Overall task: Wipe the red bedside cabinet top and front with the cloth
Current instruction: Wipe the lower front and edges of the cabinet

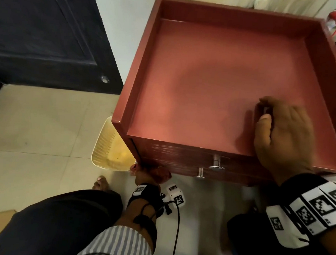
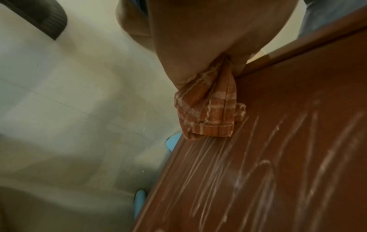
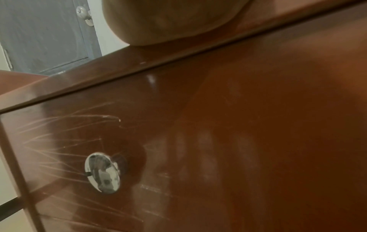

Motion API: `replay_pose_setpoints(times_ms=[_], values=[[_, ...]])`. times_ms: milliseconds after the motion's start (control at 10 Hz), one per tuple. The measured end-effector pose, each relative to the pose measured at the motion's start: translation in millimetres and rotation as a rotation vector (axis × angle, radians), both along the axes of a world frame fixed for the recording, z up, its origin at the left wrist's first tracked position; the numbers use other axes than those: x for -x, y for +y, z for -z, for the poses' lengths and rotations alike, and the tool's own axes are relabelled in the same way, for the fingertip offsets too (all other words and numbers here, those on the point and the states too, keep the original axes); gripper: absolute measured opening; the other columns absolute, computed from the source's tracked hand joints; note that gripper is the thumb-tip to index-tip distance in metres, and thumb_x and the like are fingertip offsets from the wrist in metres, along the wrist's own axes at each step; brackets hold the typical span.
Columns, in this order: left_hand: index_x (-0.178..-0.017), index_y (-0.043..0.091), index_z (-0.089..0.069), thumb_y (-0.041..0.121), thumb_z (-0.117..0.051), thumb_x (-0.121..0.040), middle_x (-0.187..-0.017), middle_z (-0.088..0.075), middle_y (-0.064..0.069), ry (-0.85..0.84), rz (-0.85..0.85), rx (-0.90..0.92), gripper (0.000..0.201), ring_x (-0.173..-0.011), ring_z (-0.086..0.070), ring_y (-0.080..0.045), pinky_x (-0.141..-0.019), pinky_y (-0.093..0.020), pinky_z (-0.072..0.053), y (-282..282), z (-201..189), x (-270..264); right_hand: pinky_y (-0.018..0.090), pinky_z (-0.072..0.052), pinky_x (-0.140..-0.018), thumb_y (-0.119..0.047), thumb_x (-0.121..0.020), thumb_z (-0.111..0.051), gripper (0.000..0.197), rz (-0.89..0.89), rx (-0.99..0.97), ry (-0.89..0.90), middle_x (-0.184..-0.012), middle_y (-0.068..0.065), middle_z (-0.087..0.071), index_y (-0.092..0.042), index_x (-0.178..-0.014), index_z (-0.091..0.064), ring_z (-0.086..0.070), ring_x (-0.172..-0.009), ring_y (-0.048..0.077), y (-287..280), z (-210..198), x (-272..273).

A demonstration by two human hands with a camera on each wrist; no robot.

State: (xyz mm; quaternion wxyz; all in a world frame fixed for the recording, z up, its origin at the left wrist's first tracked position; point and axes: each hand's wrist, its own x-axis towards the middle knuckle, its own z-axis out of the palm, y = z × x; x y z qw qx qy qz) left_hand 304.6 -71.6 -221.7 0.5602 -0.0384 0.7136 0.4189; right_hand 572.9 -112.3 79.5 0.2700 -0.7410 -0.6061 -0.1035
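Step in hand: wiping the front. Left hand (image 1: 142,177) is low at the lower-left corner of the red bedside cabinet (image 1: 215,87), pressing the cloth (image 2: 206,109) against the front panel.
Left hand: fingers curled round a bunched fold of the cloth; the free end hangs down and lies flat on the panel, near its left edge.
Right hand (image 1: 282,133): rests on the cabinet top near the front right, fingers bent and loosely curled. A small dark thing seems to sit under the fingertips; cannot tell what it is, or whether it is gripped.
Cabinet position: stands on the tiled floor (image 1: 43,128), against the wall, beside a dark door (image 1: 40,28). A pale slatted basket (image 1: 110,149) sits on the floor just beside its left side.
Cabinet look: top is a flat red surface with a raised rim on three sides, dull sheen, no streaks showing. Front is darker red-brown, glossy, with pale whitish smear lines across it. Two chrome knobs (image 1: 216,162) on the front, the streaks fanning around the upper one.
Cloth look: red-orange check with pale stripes, hemmed edge, crumpled.
Progress, as judged: top looks done; front part-way, residue plain.
Next move calls for: firm overlapping strokes rightward across the streaked panel, working round the knobs.
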Motion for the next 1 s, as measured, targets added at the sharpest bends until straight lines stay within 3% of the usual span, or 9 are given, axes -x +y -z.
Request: replay_pose_setpoints(times_ms=[100, 200, 400, 500, 600, 700, 800, 900, 1000], values=[[-0.108, 0.036, -0.059, 0.059, -0.04, -0.084, -0.118, -0.065, -0.008, -0.176, 0.087, 0.058, 0.038, -0.091, -0.065, -0.029, -0.092, -0.056, -0.056, -13, 68, -30, 0.046, -0.041, -0.098, -0.024, -0.093, -0.041, 0.044, 0.01, 0.003, -0.001, -0.112, 0.016, -0.068, -0.006, -0.128, -0.061, -0.055, -0.104, 0.035, 0, 0, 2], [-0.085, 0.022, -0.06, 0.041, -0.044, -0.091, -0.09, -0.058, -0.013, -0.32, 0.22, -0.043, 0.026, -0.059, -0.056, -0.021, -0.062, -0.035, -0.052, -26, -18, -40, 0.046, -0.041, -0.097, -0.025, -0.092, -0.041, 0.044, 0.017, -0.002, -0.004, -0.111, 0.016, -0.068, -0.006, -0.127, -0.061, -0.055, -0.103, 0.035, 0, -1, 3], [-0.086, 0.016, -0.054, 0.038, -0.04, -0.103, -0.061, -0.058, -0.004, -0.493, 0.123, -0.142, 0.032, -0.036, -0.05, -0.015, -0.05, -0.03, -0.055, -35, -90, -59, 0.045, -0.04, -0.095, -0.024, -0.091, -0.041, 0.045, 0.021, 0.005, -0.005, -0.11, 0.017, -0.068, -0.006, -0.126, -0.061, -0.056, -0.101, 0.036, -1, -3, 3], [-0.137, 0.031, -0.062, 0.062, -0.042, -0.089, -0.127, -0.066, 0.008, -0.366, 0.062, -0.16, 0.061, -0.08, -0.063, -0.019, -0.104, -0.047, -0.04, -15, -42, -38, 0.045, -0.04, -0.096, -0.025, -0.091, -0.04, 0.045, 0.026, 0.011, -0.014, -0.11, 0.016, -0.068, -0.006, -0.127, -0.061, -0.056, -0.102, 0.036, -1, -1, 3], [-0.15, 0.02, -0.05, 0.053, -0.04, -0.089, -0.109, -0.07, -0.008, -0.35, -0.023, -0.111, 0.071, -0.081, -0.059, -0.028, -0.099, -0.063, -0.046, -5, -33, -10, 0.044, -0.039, -0.098, -0.024, -0.091, -0.041, 0.045, 0.029, 0.011, -0.004, -0.111, 0.014, -0.068, -0.007, -0.128, -0.06, -0.055, -0.104, 0.035, -1, 0, 3], [-0.145, -0.002, -0.043, 0.052, -0.022, -0.104, -0.107, -0.062, -0.044, -0.332, 0.006, -0.079, 0.07, -0.065, -0.063, -0.044, -0.067, -0.063, -0.056, -4, -68, -10, 0.045, -0.038, -0.101, -0.023, -0.091, -0.042, 0.045, 0.024, 0.005, 0.006, -0.113, 0.013, -0.068, -0.008, -0.129, -0.06, -0.055, -0.106, 0.034, -1, -2, 4], [-0.147, 0.004, -0.042, 0.064, -0.017, -0.101, -0.102, -0.063, -0.046, -0.37, -0.024, -0.036, 0.08, -0.086, -0.065, -0.05, -0.091, -0.069, -0.049, -7, -85, -17, 0.046, -0.039, -0.102, -0.026, -0.091, -0.04, 0.047, 0.036, 0.018, 0.008, -0.111, 0.012, -0.069, -0.009, -0.13, -0.059, -0.056, -0.106, 0.034, -2, -2, 3], [-0.144, 0.007, -0.052, 0.054, -0.026, -0.101, -0.143, -0.052, -0.034, -0.354, -0.031, 0.012, 0.069, -0.128, -0.051, -0.059, -0.105, -0.076, -0.034, -5, -104, -22, 0.047, -0.04, -0.102, -0.026, -0.091, -0.039, 0.047, 0.04, 0.036, 0.007, -0.111, 0.011, -0.07, -0.009, -0.131, -0.059, -0.056, -0.106, 0.034, 0, 1, 4], [-0.128, -0.005, -0.058, 0.032, -0.029, -0.105, -0.124, -0.062, -0.038, -0.273, -0.016, -0.115, 0.053, -0.112, -0.063, -0.05, -0.096, -0.057, -0.053, -7, -141, -23, 0.048, -0.041, -0.102, -0.025, -0.09, -0.041, 0.047, 0.027, 0.013, 0.03, -0.111, 0.01, -0.07, -0.01, -0.131, -0.057, -0.057, -0.106, 0.034, -2, -2, 5]])
